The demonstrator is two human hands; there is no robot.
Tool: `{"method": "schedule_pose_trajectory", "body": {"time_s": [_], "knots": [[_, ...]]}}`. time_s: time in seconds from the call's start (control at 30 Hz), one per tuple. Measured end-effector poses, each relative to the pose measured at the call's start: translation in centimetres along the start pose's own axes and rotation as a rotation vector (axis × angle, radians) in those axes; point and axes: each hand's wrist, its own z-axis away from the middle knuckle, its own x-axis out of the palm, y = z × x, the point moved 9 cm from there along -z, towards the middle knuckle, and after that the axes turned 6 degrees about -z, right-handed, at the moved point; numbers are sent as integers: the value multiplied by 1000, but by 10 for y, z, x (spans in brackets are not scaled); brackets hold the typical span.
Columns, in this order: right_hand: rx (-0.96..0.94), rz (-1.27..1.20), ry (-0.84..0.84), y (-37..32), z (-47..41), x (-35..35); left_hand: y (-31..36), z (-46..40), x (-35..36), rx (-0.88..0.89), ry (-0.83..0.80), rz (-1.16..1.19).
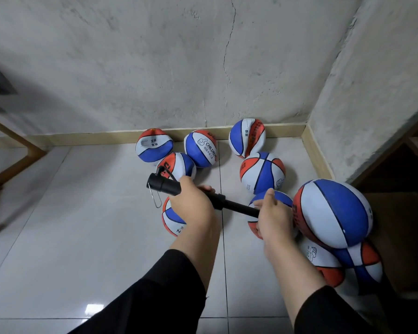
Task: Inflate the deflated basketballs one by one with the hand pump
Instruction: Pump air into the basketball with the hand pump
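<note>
Both hands are clamped on the hand pump (pixel 200 198), the only view being the head camera looking down at a tiled floor (pixel 82 237) in a corner. Left hand (pixel 193 201) wraps the black barrel near its middle, with the hose end and a wire clip sticking out to the left. Right hand (pixel 274 214) closes round the far end of the thin piston rod, where the handle must be, though the fingers hide it. That rod shows well drawn out between the two hands.

Basketballs lie scattered on the floor against the wall: several dented, slack ones (pixel 154 145) near the skirting, one half hidden under the right hand (pixel 279 197), and a round, firm-looking ball (pixel 336 210) resting on another at the right edge.

Judging by the grip, the pump looks to be mid-stroke or being readied, and no needle can be seen entering any ball. To do this well, keep the barrel steady with the left hand, drive the rod straight along its axis so it does not bend, and seat the needle squarely in a valve before pushing hard.
</note>
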Motion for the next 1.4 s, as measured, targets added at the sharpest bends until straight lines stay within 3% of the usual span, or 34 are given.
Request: {"method": "schedule_pose_trajectory", "body": {"time_s": [0.2,0.33,0.5,0.73,0.93,1.17,1.4], "knots": [[-91,55,-98,-16,22,36,-4,22,8,28,-20,47],[-96,59,-125,-21,26,39,-19,28,11,-48,-74,97],[-113,88,-106,-11,19,23,-13,16,10,-62,-93,-22],[88,-28,-61,15,-2,-19,7,-3,-2,-15,-45,-30],[-19,27,-14,1,7,3,-1,6,3,-5,-53,-1],[-108,32,-108,-19,26,43,-12,23,16,1,-93,55],[-131,88,-126,-14,18,30,-15,11,17,-36,-125,-24]]}}
